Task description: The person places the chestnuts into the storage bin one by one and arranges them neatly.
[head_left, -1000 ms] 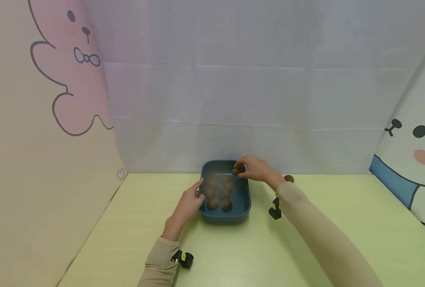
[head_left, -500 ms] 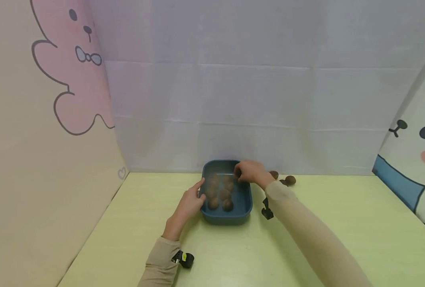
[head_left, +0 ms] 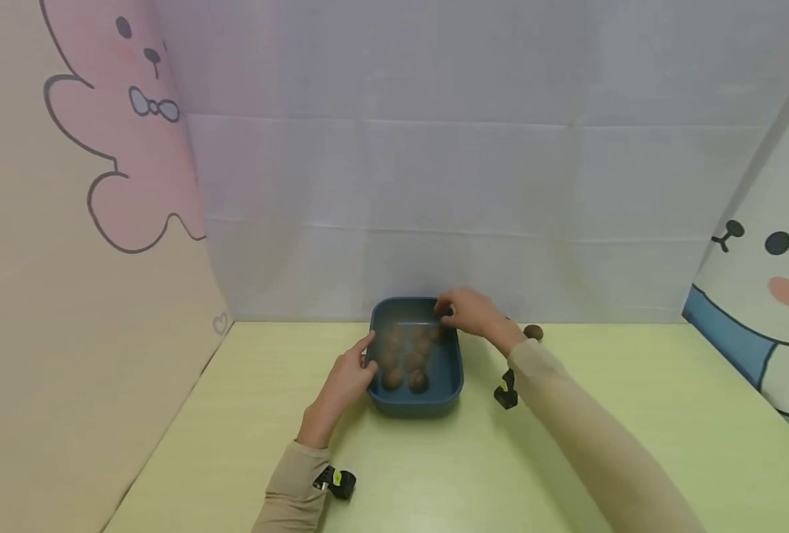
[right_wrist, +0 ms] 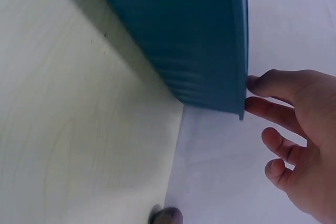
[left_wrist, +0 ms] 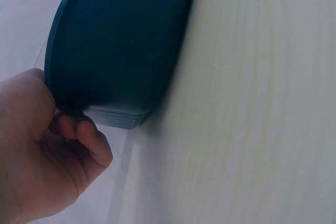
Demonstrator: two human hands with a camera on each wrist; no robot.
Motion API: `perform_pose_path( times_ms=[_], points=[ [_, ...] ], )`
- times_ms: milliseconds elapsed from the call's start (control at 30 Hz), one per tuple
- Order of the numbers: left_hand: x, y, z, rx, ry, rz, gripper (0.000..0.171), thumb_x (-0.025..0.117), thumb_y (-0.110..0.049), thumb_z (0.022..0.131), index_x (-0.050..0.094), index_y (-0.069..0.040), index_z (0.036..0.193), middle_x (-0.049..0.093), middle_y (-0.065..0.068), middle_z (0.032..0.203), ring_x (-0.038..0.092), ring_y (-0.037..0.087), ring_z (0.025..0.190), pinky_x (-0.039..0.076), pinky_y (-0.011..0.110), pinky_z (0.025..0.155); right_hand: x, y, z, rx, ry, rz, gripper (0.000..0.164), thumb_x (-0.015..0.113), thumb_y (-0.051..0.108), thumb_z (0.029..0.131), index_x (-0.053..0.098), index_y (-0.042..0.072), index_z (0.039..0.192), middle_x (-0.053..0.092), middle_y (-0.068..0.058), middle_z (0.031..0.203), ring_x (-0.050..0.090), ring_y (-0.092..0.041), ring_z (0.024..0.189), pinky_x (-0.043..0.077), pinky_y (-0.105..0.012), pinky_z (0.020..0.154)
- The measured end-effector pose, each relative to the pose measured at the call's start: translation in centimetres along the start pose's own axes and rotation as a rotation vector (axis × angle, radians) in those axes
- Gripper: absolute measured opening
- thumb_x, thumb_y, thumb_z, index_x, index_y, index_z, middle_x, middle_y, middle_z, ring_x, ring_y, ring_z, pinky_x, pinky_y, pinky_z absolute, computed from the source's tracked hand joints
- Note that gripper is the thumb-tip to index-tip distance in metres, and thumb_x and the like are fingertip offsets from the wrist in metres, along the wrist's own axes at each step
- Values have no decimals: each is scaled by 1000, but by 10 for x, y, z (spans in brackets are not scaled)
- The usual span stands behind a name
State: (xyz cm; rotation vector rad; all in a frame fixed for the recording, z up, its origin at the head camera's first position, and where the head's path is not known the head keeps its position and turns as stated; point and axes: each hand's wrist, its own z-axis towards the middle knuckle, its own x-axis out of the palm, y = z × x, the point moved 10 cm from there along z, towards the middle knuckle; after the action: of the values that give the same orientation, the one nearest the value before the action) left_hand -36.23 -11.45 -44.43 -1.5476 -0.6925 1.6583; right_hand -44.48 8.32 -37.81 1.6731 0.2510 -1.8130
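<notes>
A dark blue box (head_left: 416, 409) with rounded corners stands at the back of the table. Inside it, several brown walnuts (head_left: 418, 381) lie roughly in two columns. My left hand (head_left: 343, 379) grips the box's left rim, its thumb over the edge and some fingers curled beneath in the left wrist view. My right hand (head_left: 474, 312) is over the far right corner, fingertips inside the rim. Just below those fingers a walnut (head_left: 438, 333) sits in the box. No walnut shows between thumb and forefinger in the right wrist view, where the box wall (right_wrist: 189, 51) hides part of the fingertips.
Another walnut (head_left: 533, 332) lies on the table right of the box, partly behind the right sleeve. A white cloth (head_left: 394, 170) hangs close behind the box. The pale yellow table (head_left: 434, 474) spreads in front, with printed side panels (head_left: 155, 170) at both sides.
My right hand has lowered a walnut into the far right of the box, let it go and risen a little. The left hand stays on the rim.
</notes>
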Motion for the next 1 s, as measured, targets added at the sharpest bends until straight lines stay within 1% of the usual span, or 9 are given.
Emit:
perform_pose_path(
  times_ms=[100, 200, 300, 433, 567, 667, 867, 1000],
  points=[
    [-1, 1, 0, -6, 1, 5, 67, 49, -8, 89, 36, -11, 155, 31, -5, 53, 28, 11, 48, 27, 24, 48, -11, -5, -10, -16, -44, 60, 28, 66, 15, 92, 71, 4, 116, 71, -12, 113, 64, -33, 111, 49, -50, 95],
    [-1, 2, 0, -8, 1, 5, 67, 49, -7, 89, 36, -12, 155, 32, -6, 53, 29, 11, 48, 27, 24, 48, -20, -15, -19, -4, -83, 91, 27, 65, 15, 92, 71, 3, 116, 71, -12, 110, 64, -35, 109, 49, -51, 95],
    [-1, 2, 1, -5, -2, 3, 67, 49, -7, 89, 36, -12, 155, 32, -6, 52, 28, 11, 48, 27, 24, 48, -27, -27, -29, 16, -103, 112, 27, 65, 15, 93, 70, 1, 116, 70, -13, 108, 63, -37, 108, 48, -52, 95],
    [-1, 2, 1, 1, -4, 9, 67, 49, -7, 89, 37, -11, 155, 32, -6, 53, 29, 11, 49, 28, 24, 48, -33, -40, -42, 48, -104, 125, 28, 65, 15, 93, 69, 1, 117, 70, -14, 108, 63, -38, 109, 47, -53, 96],
    [-2, 2, 2, 3, -11, 19, 67, 50, -7, 89, 38, -11, 154, 33, -5, 55, 30, 11, 49, 28, 23, 49, -35, -51, -52, 75, -101, 127, 30, 64, 17, 94, 69, 1, 118, 70, -14, 108, 62, -38, 110, 47, -53, 96],
    [-4, 2, 1, -1, -14, 19, 67, 50, -8, 89, 38, -11, 154, 33, -5, 54, 30, 11, 49, 28, 23, 49, -34, -58, -58, 79, -94, 133, 30, 64, 17, 93, 68, 0, 118, 69, -14, 107, 62, -39, 109, 47, -53, 95],
    [-2, 2, 2, 7, -11, 19, 66, 50, -8, 89, 38, -11, 154, 33, -5, 54, 31, 11, 49, 28, 23, 49, -28, -75, -75, 89, -64, 131, 32, 67, 14, 92, 67, -3, 119, 68, -17, 109, 62, -39, 108, 46, -55, 96],
    [-2, 3, 3, 11, -12, 16, 66, 50, -8, 88, 38, -11, 154, 34, -5, 54, 31, 10, 48, 28, 23, 49, -27, -84, -83, 91, -69, 129, 31, 68, 15, 91, 67, -2, 117, 68, -17, 110, 61, -40, 108, 46, -55, 95]
  ],
)
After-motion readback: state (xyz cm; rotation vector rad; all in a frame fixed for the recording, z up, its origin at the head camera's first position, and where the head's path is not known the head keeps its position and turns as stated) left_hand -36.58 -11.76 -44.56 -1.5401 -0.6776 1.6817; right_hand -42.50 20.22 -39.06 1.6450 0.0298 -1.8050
